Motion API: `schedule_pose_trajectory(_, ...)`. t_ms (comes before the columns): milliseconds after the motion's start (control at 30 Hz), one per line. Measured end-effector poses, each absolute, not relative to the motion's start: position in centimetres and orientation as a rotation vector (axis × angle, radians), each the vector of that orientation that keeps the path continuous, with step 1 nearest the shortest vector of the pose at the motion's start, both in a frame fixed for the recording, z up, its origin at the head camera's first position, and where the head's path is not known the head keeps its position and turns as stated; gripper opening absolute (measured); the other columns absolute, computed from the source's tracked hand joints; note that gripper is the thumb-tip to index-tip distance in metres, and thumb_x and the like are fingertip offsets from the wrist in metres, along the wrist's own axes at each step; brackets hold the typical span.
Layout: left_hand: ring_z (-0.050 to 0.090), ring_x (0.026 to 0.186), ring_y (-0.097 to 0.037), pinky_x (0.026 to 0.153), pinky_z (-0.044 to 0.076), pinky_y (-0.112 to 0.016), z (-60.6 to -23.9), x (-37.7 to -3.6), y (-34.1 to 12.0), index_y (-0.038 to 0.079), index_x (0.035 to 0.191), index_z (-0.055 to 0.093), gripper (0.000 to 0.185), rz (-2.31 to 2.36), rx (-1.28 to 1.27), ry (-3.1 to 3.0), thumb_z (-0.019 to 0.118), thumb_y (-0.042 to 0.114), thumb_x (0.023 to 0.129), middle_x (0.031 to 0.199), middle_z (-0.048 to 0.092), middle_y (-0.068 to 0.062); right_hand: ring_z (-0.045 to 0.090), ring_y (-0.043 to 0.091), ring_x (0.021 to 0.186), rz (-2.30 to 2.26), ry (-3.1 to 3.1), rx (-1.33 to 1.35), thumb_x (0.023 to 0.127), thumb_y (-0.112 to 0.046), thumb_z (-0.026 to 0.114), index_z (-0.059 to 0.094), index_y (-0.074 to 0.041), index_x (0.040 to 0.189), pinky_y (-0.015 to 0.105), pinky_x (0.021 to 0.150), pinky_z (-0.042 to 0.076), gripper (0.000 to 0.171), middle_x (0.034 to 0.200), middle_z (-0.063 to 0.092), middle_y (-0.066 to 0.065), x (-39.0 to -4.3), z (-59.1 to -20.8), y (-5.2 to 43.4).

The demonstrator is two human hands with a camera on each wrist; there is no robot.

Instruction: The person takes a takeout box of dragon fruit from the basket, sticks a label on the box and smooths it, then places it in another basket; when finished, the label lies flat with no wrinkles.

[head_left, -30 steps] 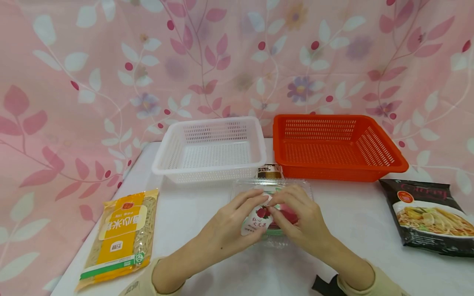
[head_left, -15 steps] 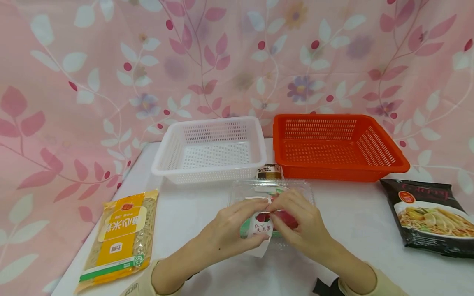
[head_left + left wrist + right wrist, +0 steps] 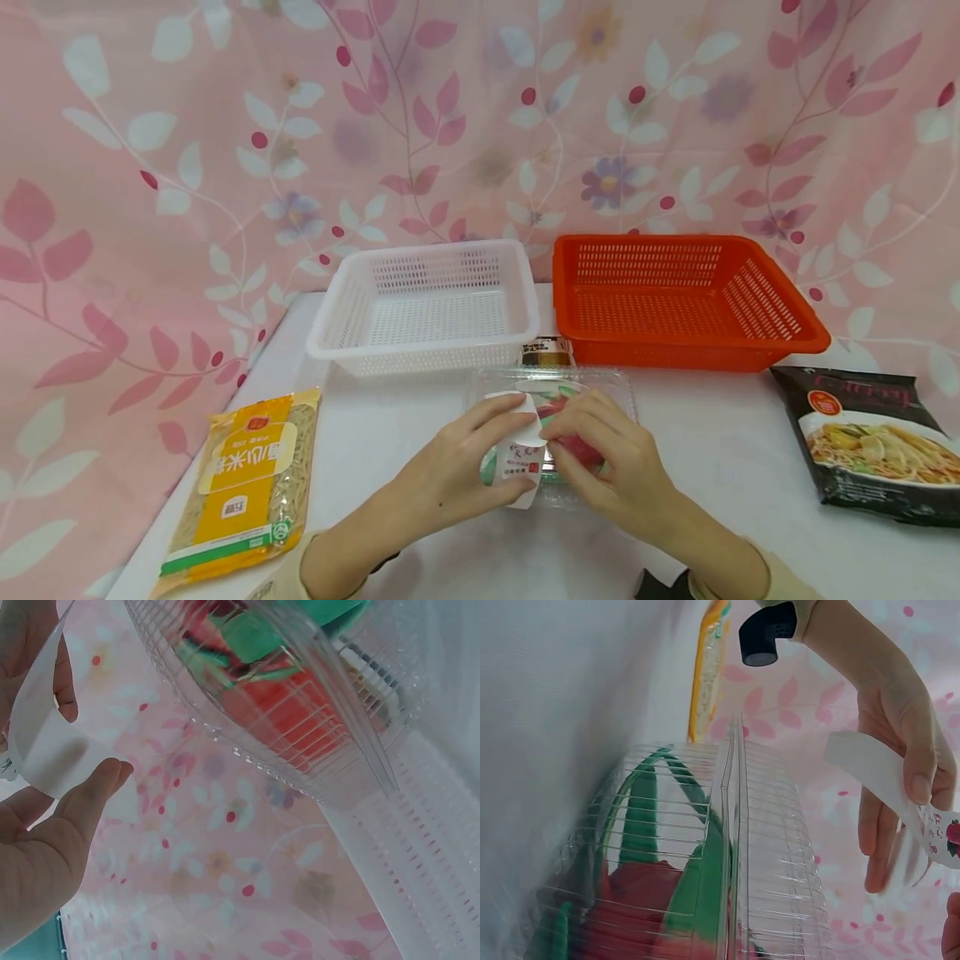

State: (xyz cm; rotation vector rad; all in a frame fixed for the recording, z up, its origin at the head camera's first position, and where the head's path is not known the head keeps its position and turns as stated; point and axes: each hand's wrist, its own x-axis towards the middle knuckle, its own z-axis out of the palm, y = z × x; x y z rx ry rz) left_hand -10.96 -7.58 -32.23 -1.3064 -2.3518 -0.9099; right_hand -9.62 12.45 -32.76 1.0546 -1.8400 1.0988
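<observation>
A white printed label strip (image 3: 519,468) with red fruit pictures (image 3: 954,838) is bent into a curve between both hands. My left hand (image 3: 461,458) grips it between thumb and fingers, its blank upper part folded over near the fingertips. The thumb and fingers of my right hand (image 3: 618,454) pinch at the strip's right edge. Behind and below the hands is a clear plastic clamshell box (image 3: 624,396), its lid closed. Red dragon fruit with green scales (image 3: 630,907) shows through its ribbed wall, partly hidden by the hands in the head view.
A white basket (image 3: 322,333) and a red basket (image 3: 675,354) stand at the back. A small brown-labelled jar (image 3: 547,353) sits between them, behind the box. A yellow noodle packet (image 3: 243,483) lies at left, a black noodle packet (image 3: 870,442) at right.
The label strip has bent away from the hands: its blank white part now folds upward over the left fingers and the printed part sits lower. Both hands stay nearly in place.
</observation>
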Motion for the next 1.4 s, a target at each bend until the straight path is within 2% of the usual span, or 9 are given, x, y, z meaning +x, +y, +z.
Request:
schedule_pose_trajectory(167,0.05,0.116,-0.018,0.091,0.043,-0.025,-32.4,-11.0,-8.0,0.008,0.122,0.056,0.058,-0.929,-1.262,-2.437,0.079,0.026,0.071,0.132,0.048,-0.007,0.053,0.017,0.085,1.109,-1.835,1.062,0.092,-0.02,0.053,0.063,-0.006,0.087,0.017,0.083,0.043,0.018,0.087,0.06,0.003,-9.5,-32.6,12.5)
schedule_pose_trajectory(767,0.051,0.115,-0.02,0.091,0.044,-0.03,-32.9,-11.9,-9.1,0.007,0.12,0.057,0.056,-0.924,-1.203,-2.478,0.079,0.024,0.071,0.129,0.05,-0.009,0.053,0.018,0.082,1.107,-1.755,1.111,0.091,-0.017,0.053,0.063,-0.001,0.084,0.019,0.086,0.042,0.02,0.083,0.06,0.006,-9.3,-31.8,12.6)
schedule_pose_trajectory(867,0.051,0.114,-0.02,0.087,0.047,-0.03,-32.8,-11.8,-9.2,0.008,0.119,0.058,0.056,-0.916,-1.175,-2.499,0.079,0.026,0.07,0.129,0.05,-0.009,0.054,0.018,0.081,1.089,-1.745,1.113,0.091,-0.016,0.053,0.063,-0.001,0.083,0.019,0.086,0.043,0.02,0.082,0.06,0.006,-9.3,-31.6,12.7)
schedule_pose_trajectory(1200,0.049,0.118,-0.017,0.092,0.044,-0.032,-33.0,-11.9,-11.2,0.01,0.121,0.058,0.058,-0.937,-1.015,-2.593,0.078,0.03,0.071,0.131,0.05,-0.003,0.054,0.015,0.08,1.052,-1.87,0.989,0.092,-0.026,0.053,0.063,-0.004,0.084,0.017,0.086,0.041,0.025,0.082,0.06,0.003,-10.4,-32.3,14.2)
schedule_pose_trajectory(1267,0.049,0.118,-0.016,0.092,0.044,-0.033,-33.1,-12.2,-11.9,0.011,0.121,0.058,0.058,-0.941,-0.966,-2.605,0.079,0.031,0.071,0.13,0.051,-0.002,0.054,0.015,0.079,1.054,-1.927,0.962,0.091,-0.024,0.055,0.064,-0.005,0.085,0.015,0.084,0.041,0.021,0.082,0.061,0.003,-10.6,-32.5,14.6)
schedule_pose_trajectory(1367,0.049,0.117,-0.017,0.093,0.043,-0.034,-33.5,-12.7,-13.2,0.012,0.121,0.058,0.058,-0.954,-0.886,-2.628,0.079,0.031,0.071,0.129,0.052,-0.001,0.054,0.014,0.08,1.065,-2.024,0.913,0.083,-0.01,0.063,0.064,-0.007,0.087,0.014,0.082,0.042,0.006,0.083,0.062,0.001,-10.9,-32.7,14.9)
schedule_pose_trajectory(1400,0.05,0.116,-0.017,0.092,0.043,-0.035,-33.7,-12.9,-13.6,0.012,0.121,0.058,0.058,-0.958,-0.861,-2.635,0.079,0.031,0.07,0.128,0.053,-0.002,0.054,0.013,0.081,1.059,-2.053,0.896,0.078,-0.005,0.066,0.064,-0.008,0.088,0.013,0.081,0.042,0.01,0.084,0.062,0.001,-11.0,-32.8,15.0)
